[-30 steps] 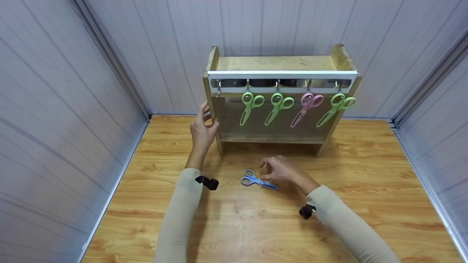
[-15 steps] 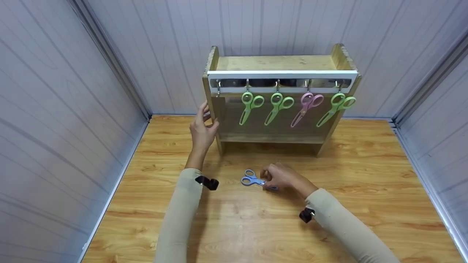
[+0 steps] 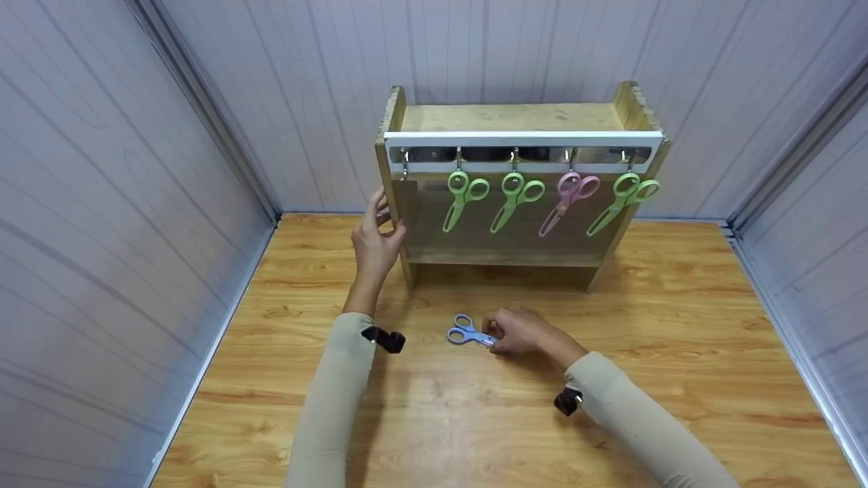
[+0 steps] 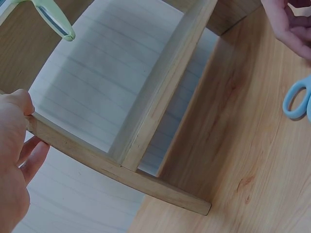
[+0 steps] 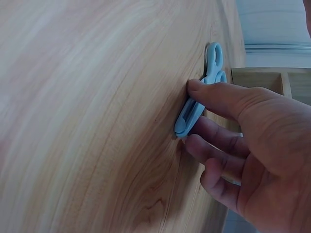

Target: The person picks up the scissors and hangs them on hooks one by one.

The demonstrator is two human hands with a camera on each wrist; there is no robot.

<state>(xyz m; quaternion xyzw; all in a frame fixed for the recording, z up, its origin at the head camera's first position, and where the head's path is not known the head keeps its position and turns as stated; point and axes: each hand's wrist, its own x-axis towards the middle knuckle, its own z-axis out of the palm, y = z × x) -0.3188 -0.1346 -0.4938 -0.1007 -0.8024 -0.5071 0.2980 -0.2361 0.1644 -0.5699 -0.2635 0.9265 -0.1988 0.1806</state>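
At the left of the wooden rack [image 3: 515, 116], my left hand [image 3: 375, 247] grips its side panel, thumb in front and fingers around the outer side. The left wrist view shows the same side panel [image 4: 97, 158] between the thumb and fingers. My right hand [image 3: 523, 330] pinches a pair of blue scissors [image 3: 477, 336] by the blade end. In the right wrist view the scissors [image 5: 183, 125] lie along the wood surface, their thumb side touched by the thumb [image 5: 214, 94] and the fingers below. The finger loops point away from the hand, toward the left in the head view.
A metal hook strip on a white bar [image 3: 522, 139] crosses the rack's front. Green scissors [image 3: 461, 196], more green scissors [image 3: 517, 196], pink scissors [image 3: 568, 196] and further green scissors [image 3: 625, 198] hang there. The leftmost hook [image 3: 405, 164] bears nothing. Pale panel walls [image 3: 108, 203] enclose the surface.
My right hand has come down onto the blue scissors' blade end and its fingers have closed around it. The left hand has stayed on the rack.
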